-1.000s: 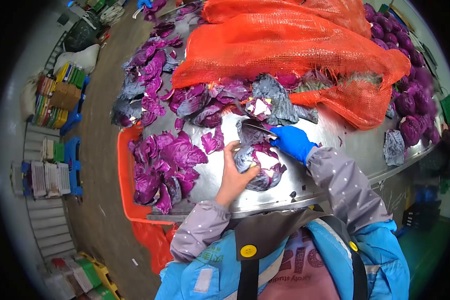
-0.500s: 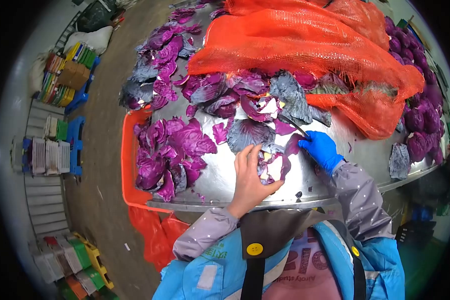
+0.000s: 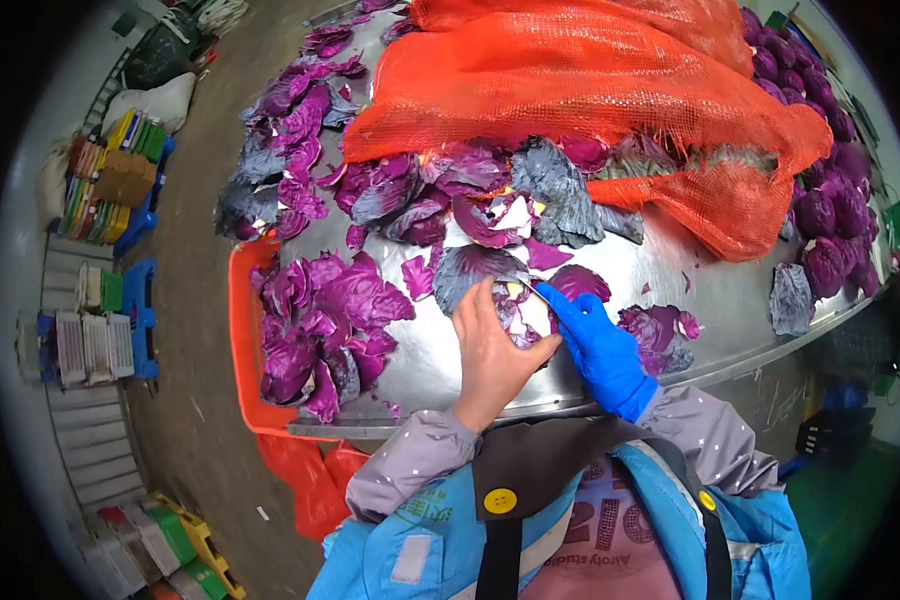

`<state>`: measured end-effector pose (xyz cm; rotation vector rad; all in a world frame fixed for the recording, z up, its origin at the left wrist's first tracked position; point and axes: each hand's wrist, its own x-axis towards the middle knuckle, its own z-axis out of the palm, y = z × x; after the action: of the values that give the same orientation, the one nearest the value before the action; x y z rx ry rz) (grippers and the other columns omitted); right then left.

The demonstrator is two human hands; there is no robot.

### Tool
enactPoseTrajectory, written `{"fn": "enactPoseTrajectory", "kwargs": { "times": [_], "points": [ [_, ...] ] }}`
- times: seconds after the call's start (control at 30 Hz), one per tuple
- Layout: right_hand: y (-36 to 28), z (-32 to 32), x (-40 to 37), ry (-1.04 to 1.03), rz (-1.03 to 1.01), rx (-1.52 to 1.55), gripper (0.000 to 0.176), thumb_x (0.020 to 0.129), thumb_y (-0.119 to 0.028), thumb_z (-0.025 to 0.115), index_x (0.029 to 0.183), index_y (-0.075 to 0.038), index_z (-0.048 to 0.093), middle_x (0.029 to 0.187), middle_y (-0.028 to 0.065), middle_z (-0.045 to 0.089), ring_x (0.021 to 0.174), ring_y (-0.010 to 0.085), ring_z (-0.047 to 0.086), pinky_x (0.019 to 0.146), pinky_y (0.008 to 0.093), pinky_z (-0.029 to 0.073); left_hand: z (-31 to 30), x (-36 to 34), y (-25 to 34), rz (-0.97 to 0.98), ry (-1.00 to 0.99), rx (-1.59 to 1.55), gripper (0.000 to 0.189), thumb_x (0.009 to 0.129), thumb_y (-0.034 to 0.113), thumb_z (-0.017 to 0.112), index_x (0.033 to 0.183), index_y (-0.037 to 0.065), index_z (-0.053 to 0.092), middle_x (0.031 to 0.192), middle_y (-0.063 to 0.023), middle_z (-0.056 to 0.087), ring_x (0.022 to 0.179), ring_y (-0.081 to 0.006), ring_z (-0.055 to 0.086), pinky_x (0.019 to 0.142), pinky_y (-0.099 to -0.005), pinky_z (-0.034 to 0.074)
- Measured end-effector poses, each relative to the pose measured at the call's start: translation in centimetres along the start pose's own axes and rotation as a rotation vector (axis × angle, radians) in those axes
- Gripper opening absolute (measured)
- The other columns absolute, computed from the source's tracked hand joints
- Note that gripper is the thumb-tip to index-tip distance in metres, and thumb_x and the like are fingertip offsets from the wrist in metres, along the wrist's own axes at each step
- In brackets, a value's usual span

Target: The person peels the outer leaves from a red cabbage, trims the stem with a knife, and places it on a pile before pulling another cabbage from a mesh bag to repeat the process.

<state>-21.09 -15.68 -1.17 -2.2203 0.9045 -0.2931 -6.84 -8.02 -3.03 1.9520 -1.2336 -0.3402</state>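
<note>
Where the cabbage sits: red cabbage (image 3: 518,312) on the steel desk (image 3: 670,270), near its 6 o'clock edge, between my hands.
Left hand: left hand (image 3: 490,350) is bare, its grip curled round the cabbage's 9 o'clock side.
Right hand: right hand (image 3: 598,348) is gloved blue, forefinger laid on the cabbage at 2 o'clock. I cannot tell what the folded fingers hold.
Changed: this hand has come in from 2 o'clock, the knife no longer shows, and a loose leaf (image 3: 580,282) lies at 1 o'clock.
Meaning: I judge the cutting has given way to finger-peeling.
Counts: one cabbage in hand; one orange crate (image 3: 242,350) at 9 o'clock; at least two net sacks (image 3: 590,90) at 12 o'clock; whole cabbages (image 3: 830,210) at 3 o'clock, too many to count.
</note>
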Motion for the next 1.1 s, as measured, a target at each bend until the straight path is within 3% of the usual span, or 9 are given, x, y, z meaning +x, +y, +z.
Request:
{"fn": "enactPoseTrajectory", "kwargs": {
  "times": [0.17,0.3,0.43,0.5,0.63,0.7,0.8,0.9,1.1],
  "points": [
    [0.5,0.3,3.1,-0.094,0.110,-0.255,0.062,0.081,-0.007,0.052,0.138,-0.027,0.038,0.096,0.0136,0.054,0.077,0.0294,0.061,0.062,0.0374,0.051,0.8,0.5,0.6,0.045,0.024,0.077,0.089,0.059,0.025,0.080,0.126,-0.010,0.033,0.118,-0.0252,0.040,0.110,-0.0392,0.040,0.097,-0.0471,0.032],
    [0.8,-1.1,5.0,-0.029,-0.098,-0.345,0.053,0.084,-0.012,0.050,0.135,-0.025,0.042,0.092,0.0112,0.062,0.071,0.0300,0.064,0.062,0.0394,0.052,1.2,0.7,1.0,0.029,0.008,0.094,0.088,0.060,0.026,0.080,0.125,-0.011,0.033,0.114,-0.0255,0.041,0.109,-0.0390,0.039,0.096,-0.0484,0.030],
    [2.4,-2.8,6.8,-0.300,-0.050,-0.259,0.053,0.085,-0.014,0.053,0.136,-0.025,0.042,0.088,0.0154,0.064,0.076,0.0302,0.064,0.064,0.0375,0.050,1.1,0.5,1.0,0.059,0.005,0.097,0.090,0.059,0.028,0.081,0.126,-0.010,0.033,0.117,-0.0256,0.039,0.109,-0.0399,0.038,0.097,-0.0489,0.030],
    [4.3,-2.2,7.6,-0.256,0.025,0.258,0.053,0.086,-0.018,0.055,0.136,-0.026,0.042,0.092,0.0160,0.065,0.080,0.0317,0.064,0.066,0.0386,0.050,1.0,-0.3,1.0,0.070,-0.003,0.098,0.091,0.059,0.029,0.081,0.126,-0.010,0.033,0.118,-0.0258,0.039,0.110,-0.0403,0.037,0.097,-0.0491,0.030],
    [8.2,-0.1,8.4,-0.271,-0.020,-0.174,0.049,0.083,-0.020,0.058,0.130,-0.014,0.047,0.093,0.0156,0.066,0.081,0.0281,0.065,0.071,0.0338,0.052,0.4,-1.5,0.3,0.152,-0.048,0.153,0.093,0.056,0.029,0.083,0.128,-0.007,0.034,0.122,-0.0241,0.038,0.117,-0.0409,0.035,0.100,-0.0479,0.030],
    [8.8,1.2,7.0,-0.251,0.069,0.032,0.052,0.080,-0.020,0.064,0.130,-0.014,0.049,0.095,0.0147,0.066,0.082,0.0247,0.065,0.074,0.0333,0.051,-1.1,-1.4,-2.7,0.225,-0.104,-0.113,0.096,0.055,0.030,0.083,0.130,-0.004,0.034,0.125,-0.0213,0.038,0.121,-0.0379,0.035,0.102,-0.0458,0.031],
    [6.3,0.3,5.5,-0.234,0.419,0.649,0.054,0.082,-0.019,0.066,0.132,-0.012,0.047,0.095,0.0137,0.066,0.086,0.0185,0.063,0.078,0.0326,0.049,-4.1,-1.7,-4.7,-0.019,-0.074,-0.160,0.089,0.060,0.027,0.081,0.134,0.004,0.036,0.129,-0.0171,0.034,0.121,-0.0325,0.038,0.103,-0.0413,0.032],
    [4.1,0.7,2.7,-0.304,0.092,0.352,0.052,0.083,-0.022,0.066,0.131,-0.011,0.048,0.095,0.0167,0.066,0.088,0.0226,0.064,0.078,0.0332,0.049,-4.3,-2.2,-5.1,-0.180,0.014,-0.238,0.084,0.064,0.024,0.080,0.132,0.004,0.036,0.122,-0.0189,0.037,0.116,-0.0321,0.040,0.100,-0.0405,0.035],
    [3.2,-2.2,3.5,-0.119,0.137,0.248,0.046,0.087,-0.037,0.060,0.123,-0.010,0.051,0.086,0.0178,0.065,0.077,0.0331,0.065,0.069,0.0392,0.049,-3.0,-1.5,-3.1,-0.166,0.052,-0.247,0.085,0.063,0.026,0.082,0.128,0.001,0.034,0.118,-0.0177,0.039,0.114,-0.0321,0.041,0.098,-0.0399,0.036]
  ]
}}
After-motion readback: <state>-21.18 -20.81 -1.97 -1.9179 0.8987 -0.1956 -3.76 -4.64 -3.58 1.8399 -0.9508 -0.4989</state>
